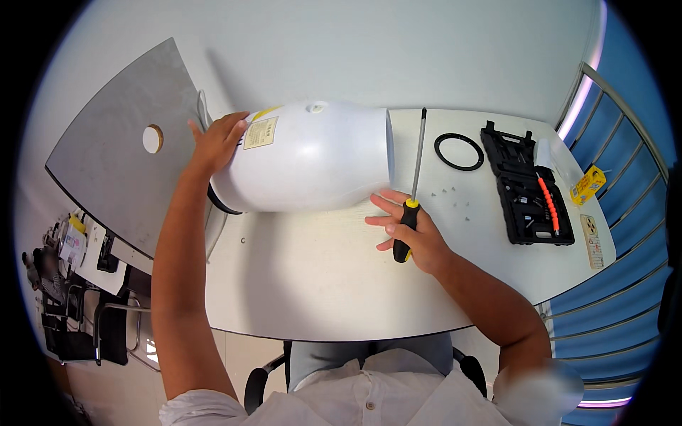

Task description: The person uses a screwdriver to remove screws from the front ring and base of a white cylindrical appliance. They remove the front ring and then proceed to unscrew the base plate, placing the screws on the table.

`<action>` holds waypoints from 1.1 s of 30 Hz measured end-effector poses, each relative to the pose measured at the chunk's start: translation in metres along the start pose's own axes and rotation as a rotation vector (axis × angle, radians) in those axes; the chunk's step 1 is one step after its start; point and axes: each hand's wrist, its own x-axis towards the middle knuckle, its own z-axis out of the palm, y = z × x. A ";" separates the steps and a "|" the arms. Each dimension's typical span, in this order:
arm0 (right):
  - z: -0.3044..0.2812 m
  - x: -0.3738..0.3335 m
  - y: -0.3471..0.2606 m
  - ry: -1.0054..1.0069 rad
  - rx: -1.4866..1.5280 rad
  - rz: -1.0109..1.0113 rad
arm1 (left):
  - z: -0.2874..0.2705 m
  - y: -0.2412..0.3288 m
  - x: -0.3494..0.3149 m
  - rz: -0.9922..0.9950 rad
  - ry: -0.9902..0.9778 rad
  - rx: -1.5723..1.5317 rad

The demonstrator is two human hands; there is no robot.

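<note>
A white barrel-shaped appliance housing [305, 160] lies on its side on the white table [312, 291]. It carries a pale label, a yellow sticker and a small round fitting on top. My left hand [217, 144] grips its left end, fingers over the curved top and thumb apart. Beside the right end, my right hand [419, 238] holds a screwdriver [419, 156] by its black and yellow handle between thumb and palm. The long shaft points up and away, clear of the housing. The other right fingers are spread, their tips close to the housing's lower right edge.
A black ring [459, 168] and several small screws [455, 190] lie right of the screwdriver. Beyond them are an opened black tool case [522, 206], a yellow box [587, 186] and a beige remote-like panel [590, 241]. A grey partition [106, 135] stands left; a metal railing [618, 113] runs along the right.
</note>
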 end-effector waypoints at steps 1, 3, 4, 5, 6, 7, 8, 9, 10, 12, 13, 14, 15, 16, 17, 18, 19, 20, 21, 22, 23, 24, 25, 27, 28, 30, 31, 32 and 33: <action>0.000 0.001 0.000 0.002 -0.003 -0.013 | 0.000 0.002 -0.002 0.011 0.036 0.026; -0.001 0.003 0.001 0.006 -0.009 -0.039 | 0.000 0.009 -0.006 0.017 0.063 0.091; -0.003 0.004 0.001 0.019 -0.002 -0.051 | -0.004 0.019 -0.008 0.015 0.052 0.128; -0.006 0.006 0.002 0.028 0.004 -0.063 | -0.010 0.028 -0.010 0.011 0.042 0.166; -0.009 0.008 0.003 0.037 0.011 -0.075 | -0.017 0.039 -0.013 -0.003 -0.009 0.191; -0.013 0.010 0.002 0.060 0.013 -0.082 | -0.025 0.051 -0.015 -0.017 -0.056 0.211; -0.015 0.012 0.001 0.081 0.017 -0.094 | -0.029 0.059 -0.016 -0.031 -0.104 0.232; -0.017 0.013 0.001 0.095 0.030 -0.104 | -0.025 0.060 -0.018 0.004 -0.047 0.260; -0.018 0.015 0.001 0.103 0.045 -0.118 | -0.028 0.064 -0.021 0.004 -0.063 0.279; -0.024 0.015 0.000 0.160 0.049 -0.147 | -0.034 0.081 -0.023 0.017 -0.101 0.297; -0.027 0.015 -0.001 0.185 0.056 -0.164 | -0.045 0.095 -0.027 0.006 -0.179 0.337; -0.031 0.016 -0.001 0.203 0.064 -0.192 | -0.051 0.100 -0.028 0.012 -0.200 0.315; -0.035 0.016 -0.003 0.222 0.089 -0.211 | -0.055 0.103 -0.028 0.020 -0.221 0.292; -0.036 0.017 -0.005 0.237 0.117 -0.230 | -0.058 0.103 -0.029 0.023 -0.242 0.273; -0.036 0.018 -0.005 0.240 0.123 -0.234 | -0.057 0.099 -0.027 0.067 -0.221 0.260; -0.036 0.019 -0.005 0.245 0.129 -0.239 | -0.054 0.091 -0.023 0.111 -0.199 0.245; -0.035 0.020 -0.005 0.245 0.137 -0.245 | -0.054 0.082 -0.020 0.152 -0.177 0.235; -0.037 0.020 -0.004 0.231 0.110 -0.236 | -0.053 0.075 -0.016 0.246 -0.065 0.236; -0.037 0.021 -0.002 0.218 0.083 -0.227 | -0.052 0.067 -0.012 0.340 0.047 0.237; -0.037 0.021 -0.001 0.204 0.053 -0.220 | -0.051 0.058 -0.008 0.432 0.164 0.235; -0.035 0.019 0.000 0.208 0.045 -0.211 | -0.051 0.051 -0.004 0.572 0.410 0.293; -0.033 0.017 0.000 0.205 0.005 -0.206 | -0.052 0.042 -0.004 0.531 0.534 0.169; -0.032 0.015 -0.001 0.207 -0.035 -0.200 | -0.056 0.038 -0.006 0.491 0.654 0.041; -0.028 0.011 -0.001 0.218 -0.105 -0.196 | -0.052 0.017 -0.015 0.351 0.909 -0.201; -0.025 0.012 -0.001 0.195 -0.105 -0.200 | -0.038 -0.004 -0.022 0.248 1.045 -0.314; -0.021 0.013 0.002 0.153 -0.099 -0.209 | -0.005 -0.042 -0.036 -0.016 1.013 -0.534; -0.019 0.012 0.001 0.140 -0.081 -0.210 | 0.015 -0.056 -0.039 -0.163 0.897 -0.795; -0.018 0.010 0.000 0.130 -0.064 -0.211 | 0.033 -0.066 -0.039 -0.310 0.762 -1.051; -0.017 0.008 0.001 0.118 -0.041 -0.212 | 0.046 -0.071 -0.039 -0.294 0.633 -1.109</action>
